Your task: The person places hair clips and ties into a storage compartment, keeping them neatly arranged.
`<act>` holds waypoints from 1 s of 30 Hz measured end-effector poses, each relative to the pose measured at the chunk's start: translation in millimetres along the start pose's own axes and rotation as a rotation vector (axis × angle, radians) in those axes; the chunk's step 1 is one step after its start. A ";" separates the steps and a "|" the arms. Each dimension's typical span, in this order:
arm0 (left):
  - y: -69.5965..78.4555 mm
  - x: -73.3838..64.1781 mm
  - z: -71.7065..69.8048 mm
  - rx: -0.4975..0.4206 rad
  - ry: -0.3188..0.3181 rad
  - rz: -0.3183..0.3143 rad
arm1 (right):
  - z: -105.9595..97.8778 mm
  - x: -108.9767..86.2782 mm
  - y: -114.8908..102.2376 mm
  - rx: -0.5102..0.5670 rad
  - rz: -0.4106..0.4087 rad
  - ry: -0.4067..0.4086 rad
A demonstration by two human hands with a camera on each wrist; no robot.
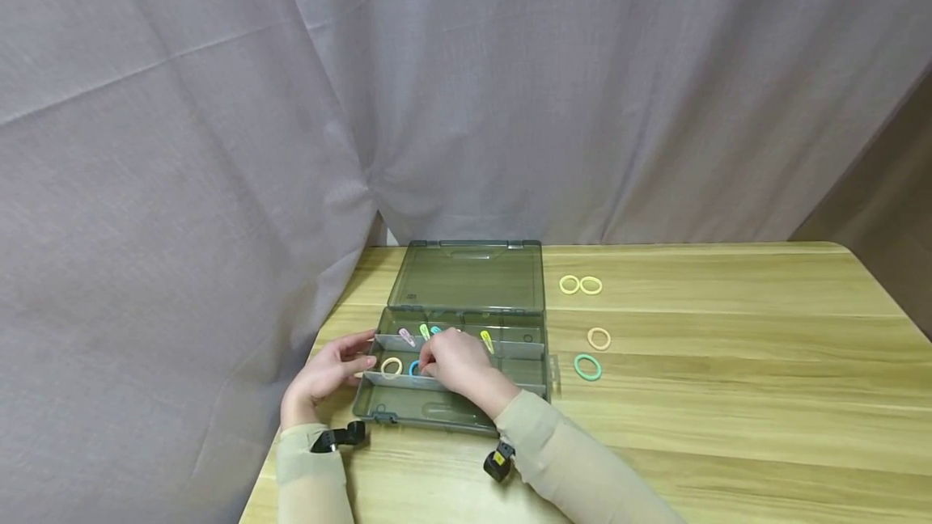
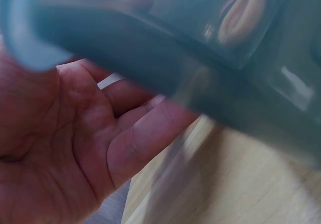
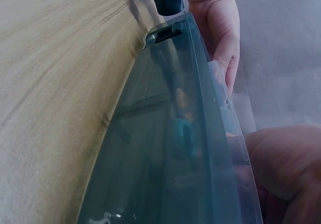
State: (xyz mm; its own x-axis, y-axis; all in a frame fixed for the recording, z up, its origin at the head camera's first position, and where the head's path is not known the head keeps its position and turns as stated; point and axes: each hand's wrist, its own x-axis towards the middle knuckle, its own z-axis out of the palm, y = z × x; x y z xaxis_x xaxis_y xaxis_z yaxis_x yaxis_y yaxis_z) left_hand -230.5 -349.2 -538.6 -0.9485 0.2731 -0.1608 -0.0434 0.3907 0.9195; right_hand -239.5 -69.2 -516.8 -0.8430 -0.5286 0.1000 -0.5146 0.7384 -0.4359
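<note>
A translucent dark storage box (image 1: 451,404) lies with its lid (image 1: 469,277) folded back. My left hand (image 1: 328,370) holds its left wall, thumb at the rim; in the left wrist view the fingers (image 2: 145,138) run along the outside. My right hand (image 1: 459,358) reaches into the middle row, fingers bent down and pinching at a blue hair tie (image 1: 413,367), partly hidden by them. A pale yellow hair tie (image 1: 391,367) lies left of it. In the back row are snap hair clips: pink (image 1: 406,336), green (image 1: 425,332), blue (image 1: 435,330) and yellow (image 1: 487,341).
Right of the box, on the wooden table (image 1: 699,395), lie two yellow hair ties (image 1: 591,285) side by side, an orange one (image 1: 599,338) and a green one (image 1: 587,367). Grey curtain (image 1: 510,103) hangs behind and to the left. Grey dividers (image 1: 459,346) split the box into rows.
</note>
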 end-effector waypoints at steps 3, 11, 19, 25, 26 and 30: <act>-0.3 0.1 0.2 0.003 0.003 0.002 | -0.7 -0.6 0.0 0.001 0.001 -0.006; -1.2 1.0 0.1 0.004 -0.003 0.005 | -1.2 -1.7 0.5 0.014 0.011 -0.010; 0.3 0.7 0.3 0.004 -0.005 -0.003 | -2.0 -2.9 1.5 0.035 0.016 -0.011; 1.6 -1.3 0.3 0.010 0.004 -0.012 | -1.3 -3.8 3.1 0.048 0.019 0.008; 1.8 -1.6 0.1 0.012 0.005 -0.012 | -1.2 -3.9 3.3 0.052 0.018 0.011; 2.4 -1.5 0.2 0.012 0.013 -0.015 | -2.2 -4.8 4.7 0.089 0.010 0.028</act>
State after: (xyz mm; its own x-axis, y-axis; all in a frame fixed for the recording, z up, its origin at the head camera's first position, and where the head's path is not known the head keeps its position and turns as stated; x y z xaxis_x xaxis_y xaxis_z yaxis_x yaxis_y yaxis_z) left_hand -229.1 -348.5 -536.3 -0.9518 0.2557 -0.1696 -0.0537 0.4053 0.9126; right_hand -238.2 -62.4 -517.4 -0.8529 -0.5081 0.1197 -0.4910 0.7030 -0.5146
